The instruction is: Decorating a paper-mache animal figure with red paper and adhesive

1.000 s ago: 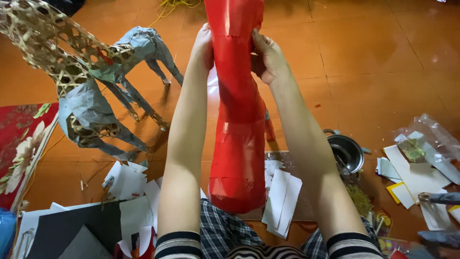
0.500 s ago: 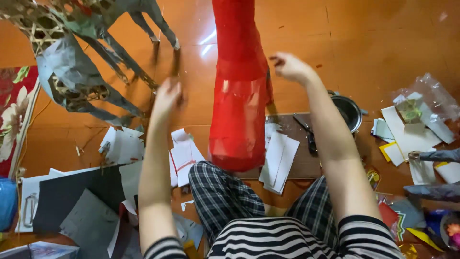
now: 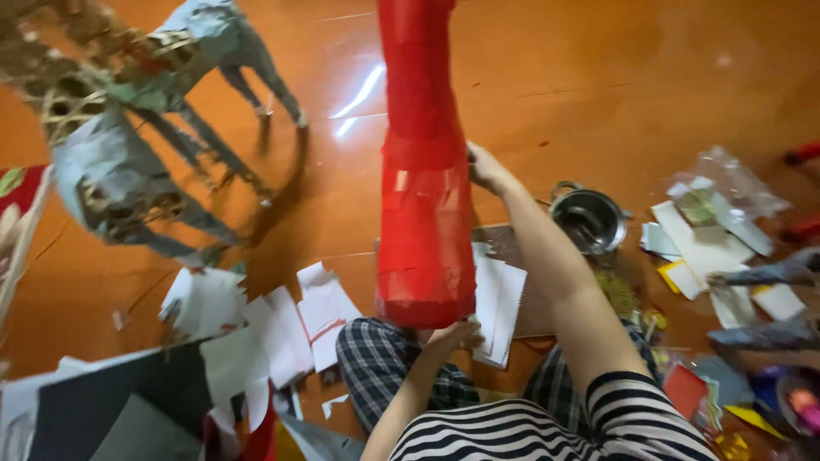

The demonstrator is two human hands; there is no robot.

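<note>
The tall red paper-covered column (image 3: 424, 171) stands upright in the middle of the scene, its top cut off by the upper edge of the view and its lower end hanging just above the person's checked-trousered knee. Its surface looks fully wrapped in red sheets, with seams and overlapping patches showing around the middle, so the covering seems largely done; whether the far side or the bottom is finished cannot be told. The right hand (image 3: 485, 167) reaches out with the forearm stretched away from the body and rests against the right side of the column at about mid-height, fingers pressed to the paper in a steadying hold rather than a closed fist. The left hand (image 3: 453, 335) comes up from below with the elbow bent, fingers curled under the bottom rim, supporting it. Loose white paper sheets (image 3: 320, 312) lie on the orange floor (image 3: 598, 85) to the near left, a metal pot (image 3: 588, 218) sits to the right, and a paper-covered bamboo animal frame (image 3: 128, 162) stands at far left.
</note>
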